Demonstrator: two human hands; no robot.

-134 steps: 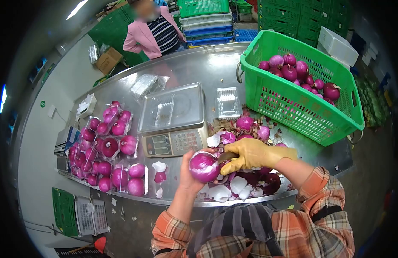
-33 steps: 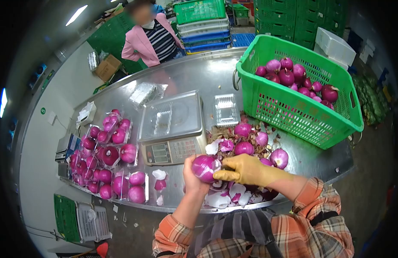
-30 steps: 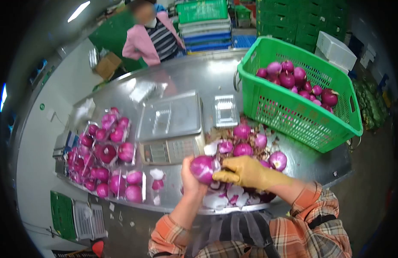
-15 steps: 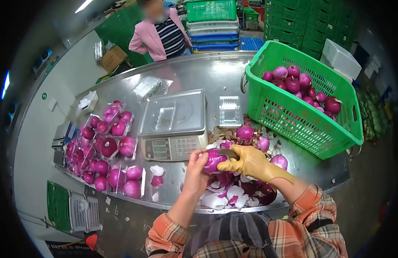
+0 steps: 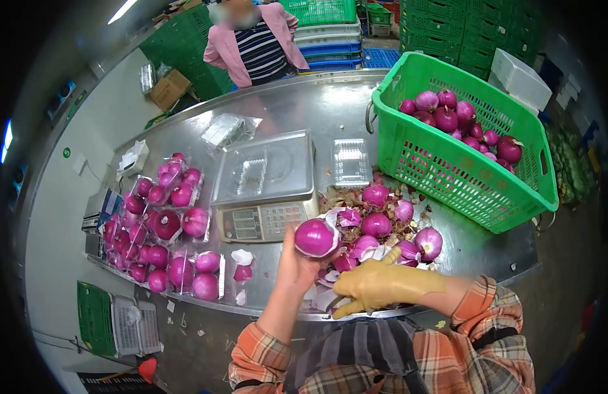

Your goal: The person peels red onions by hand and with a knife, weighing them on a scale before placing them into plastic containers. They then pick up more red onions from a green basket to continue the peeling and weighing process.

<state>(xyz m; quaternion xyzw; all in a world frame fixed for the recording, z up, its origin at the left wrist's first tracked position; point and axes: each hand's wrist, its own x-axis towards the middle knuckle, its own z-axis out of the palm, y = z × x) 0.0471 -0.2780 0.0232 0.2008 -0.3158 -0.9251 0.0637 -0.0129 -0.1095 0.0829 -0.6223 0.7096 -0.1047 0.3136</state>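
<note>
My bare left hand [image 5: 297, 266] holds up a peeled, glossy red onion [image 5: 314, 238], with loose pale skin hanging at its right side. My right hand [image 5: 373, 284], in a yellow glove, is low over onion peels [image 5: 327, 299] near the table's front edge. Its back faces me and its fingers are curled downward. Whatever it grips is hidden, and no knife blade shows. Several red onions [image 5: 377, 224] lie among dry skins just beyond the gloved hand.
Packed onions in clear trays [image 5: 180, 270] fill the left of the metal table [image 5: 330, 98]. A scale [image 5: 264, 190] stands mid-table beside a clear plastic tray [image 5: 351, 164]. A green crate [image 5: 461, 177] of onions sits at right. A person [image 5: 254, 49] stands across the table.
The right hand, which held a knife blade against the onion, has come away down toward the peels. The left hand has shifted left, turning the onion; its smooth side now shows.
</note>
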